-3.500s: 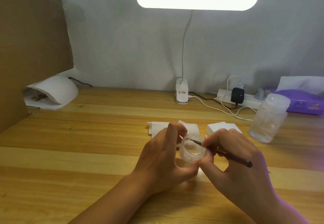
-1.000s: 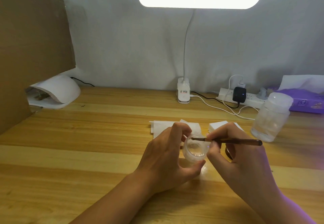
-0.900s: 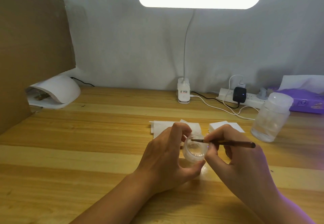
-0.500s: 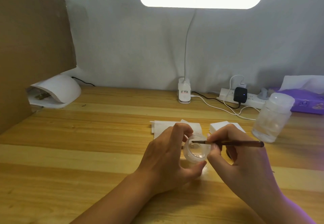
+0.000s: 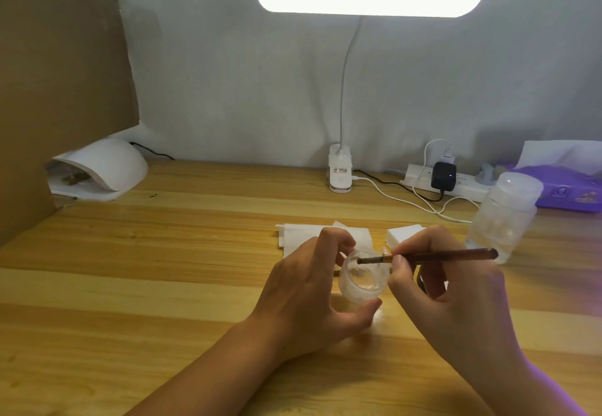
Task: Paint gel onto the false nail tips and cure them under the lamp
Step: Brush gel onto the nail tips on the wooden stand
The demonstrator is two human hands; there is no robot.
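Clear gel jar (image 5: 363, 280) is gripped by the curled fingers and thumb of the left hand (image 5: 306, 292), well in front of the desk lamp base (image 5: 339, 173). Brush (image 5: 433, 256) is pinched near its front end by the right hand (image 5: 456, 295), with its tip held across the jar's mouth. White curing lamp (image 5: 104, 168) is seen far left of that base.

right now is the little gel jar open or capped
Open: the gel jar in the left hand has no lid, and the right hand's brush tip sits at its mouth.
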